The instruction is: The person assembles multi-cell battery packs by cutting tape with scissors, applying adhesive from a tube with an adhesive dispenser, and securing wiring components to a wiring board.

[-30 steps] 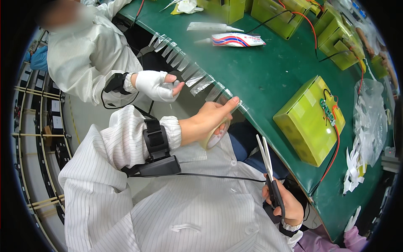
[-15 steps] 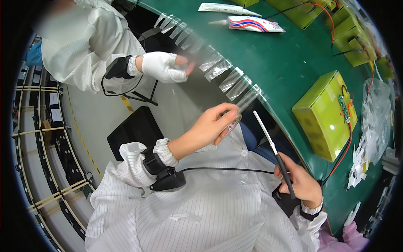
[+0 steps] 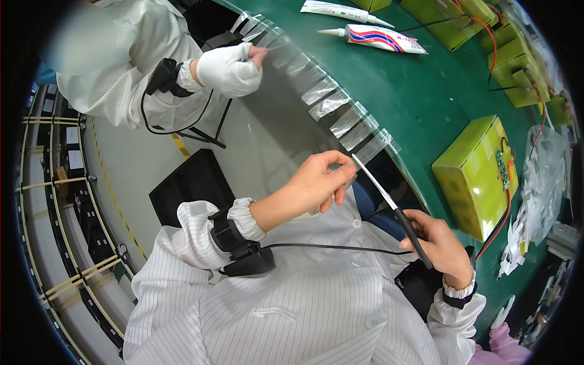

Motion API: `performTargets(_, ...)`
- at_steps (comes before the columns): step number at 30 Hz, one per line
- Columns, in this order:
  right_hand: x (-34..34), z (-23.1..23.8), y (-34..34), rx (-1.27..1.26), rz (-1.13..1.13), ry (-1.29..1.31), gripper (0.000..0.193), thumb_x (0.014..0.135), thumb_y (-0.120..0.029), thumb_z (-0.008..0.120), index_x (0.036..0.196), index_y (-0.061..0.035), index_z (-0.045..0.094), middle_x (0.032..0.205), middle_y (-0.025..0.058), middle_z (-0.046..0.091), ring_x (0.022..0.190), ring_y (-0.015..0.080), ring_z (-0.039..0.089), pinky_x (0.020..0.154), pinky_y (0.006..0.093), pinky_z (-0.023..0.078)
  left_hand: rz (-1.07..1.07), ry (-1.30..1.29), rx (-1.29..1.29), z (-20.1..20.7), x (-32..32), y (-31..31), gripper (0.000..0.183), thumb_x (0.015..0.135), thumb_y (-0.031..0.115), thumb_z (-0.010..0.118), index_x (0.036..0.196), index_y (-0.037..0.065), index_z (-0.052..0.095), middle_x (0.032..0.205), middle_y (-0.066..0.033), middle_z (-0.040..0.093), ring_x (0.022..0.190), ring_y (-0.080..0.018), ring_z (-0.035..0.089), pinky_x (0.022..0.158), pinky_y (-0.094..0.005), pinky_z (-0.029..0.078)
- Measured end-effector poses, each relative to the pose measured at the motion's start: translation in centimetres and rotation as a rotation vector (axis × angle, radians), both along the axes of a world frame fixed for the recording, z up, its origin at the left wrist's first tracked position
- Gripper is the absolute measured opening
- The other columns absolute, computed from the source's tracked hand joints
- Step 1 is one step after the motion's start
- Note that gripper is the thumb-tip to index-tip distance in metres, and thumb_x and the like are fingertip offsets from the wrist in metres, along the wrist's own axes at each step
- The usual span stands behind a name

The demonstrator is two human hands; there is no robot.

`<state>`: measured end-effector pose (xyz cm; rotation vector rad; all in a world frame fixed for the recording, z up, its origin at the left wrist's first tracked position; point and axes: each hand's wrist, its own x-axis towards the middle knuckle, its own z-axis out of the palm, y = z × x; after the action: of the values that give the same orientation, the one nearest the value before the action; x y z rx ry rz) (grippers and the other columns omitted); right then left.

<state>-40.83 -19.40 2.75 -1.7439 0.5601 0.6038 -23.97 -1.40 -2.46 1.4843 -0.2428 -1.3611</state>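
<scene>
My left hand (image 3: pixel 313 185) is closed around a roll of clear tape, mostly hidden behind the fingers. From its thumb and fingertips a clear, finely lined tape strip (image 3: pixel 372 149) runs up to the green table's edge. My right hand (image 3: pixel 443 243) grips a slim blade with a black handle (image 3: pixel 413 239); whether it is a knife or scissors seen edge-on I cannot tell. The pale blade (image 3: pixel 372 178) slants up to the left, its tip at the tape beside my left fingertips. Several cut tape strips (image 3: pixel 319 91) hang along the same edge.
A yellow-green wrapped block (image 3: pixel 465 176) with a small circuit board and wires stands on the green table (image 3: pixel 420 97). Two tubes (image 3: pixel 386 39) lie farther back. At left, another person's white-gloved hand (image 3: pixel 230 70) is near the strips. A black seat (image 3: pixel 191 185) stands below.
The blade has moved up and left, its tip now at the tape by my left fingers. The tape roll has turned mostly out of sight. The other person's gloved hand has moved up and left.
</scene>
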Motion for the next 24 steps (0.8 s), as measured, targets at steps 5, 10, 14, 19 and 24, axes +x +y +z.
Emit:
performTargets(5, -0.1, -0.8, 1.3, -0.150, 0.164, -0.043, 0.044, 0.071, -0.023, 0.071, 0.101, 0.0041, 0.053, 0.056, 0.0065, 0.046, 0.049, 0.0104, 0.038, 0.045, 0.0268, 0.033, -0.050, 0.077, 0.099, -1.9, -0.5, 2.0, 0.027, 0.088, 0.029, 0.049, 0.096, 0.003, 0.050, 0.053, -0.0025, 0.052, 0.035, -0.0054, 0.040, 0.033, -0.0201, 0.029)
performTargets(10, -2.6, -1.7, 1.8, 0.112, 0.363, 0.080, 0.080, 0.068, -0.034, 0.072, 0.124, 0.0042, 0.030, 0.077, 0.0130, 0.055, 0.065, 0.0234, 0.052, 0.059, 0.0319, 0.041, -0.481, -0.240, 0.271, 1.8, -0.8, 6.8, 0.027, 0.087, 0.029, 0.047, 0.090, 0.003, 0.051, 0.054, -0.0046, 0.054, 0.040, -0.0098, 0.049, 0.041, -0.0247, 0.039)
performTargets(14, -9.4, 0.8, -1.5, 0.300, 0.138, -0.153, 0.104, 0.058, -0.030, 0.078, 0.133, 0.0028, 0.013, 0.107, 0.0153, 0.044, 0.085, 0.0217, 0.049, 0.078, 0.0277, 0.039, -0.651, -0.531, 0.225, 10.7, 2.3, 5.9, 0.027, 0.082, 0.015, 0.053, 0.108, 0.006, 0.050, 0.066, -0.0094, 0.059, 0.058, -0.0235, 0.058, 0.057, -0.0311, 0.045)
performTargets(19, -16.5, 3.3, -1.6, 0.048, -0.787, -0.784, 0.084, 0.078, -0.057, 0.049, 0.131, 0.0033, 0.025, 0.087, 0.0075, 0.046, 0.061, 0.0121, 0.045, 0.050, 0.0215, 0.035, -0.607, -1.364, -0.366, 13.7, 3.9, -4.3, 0.047, 0.078, 0.008, 0.057, 0.121, 0.004, 0.037, 0.075, -0.0098, 0.058, 0.065, -0.0246, 0.054, 0.065, -0.0317, 0.041)
performTargets(24, -23.5, 2.2, -1.9, -0.455, -1.266, -0.553, 0.041, 0.093, -0.020, 0.035, 0.130, -0.0027, 0.031, 0.082, 0.0012, 0.046, 0.062, 0.0067, 0.041, 0.050, 0.0192, 0.033, -0.555, -1.709, -0.617, 6.6, 6.0, -18.7, 0.016, 0.076, 0.013, 0.057, 0.089, 0.003, 0.054, 0.071, -0.0176, 0.058, 0.072, -0.0371, 0.053, 0.073, -0.0432, 0.039)
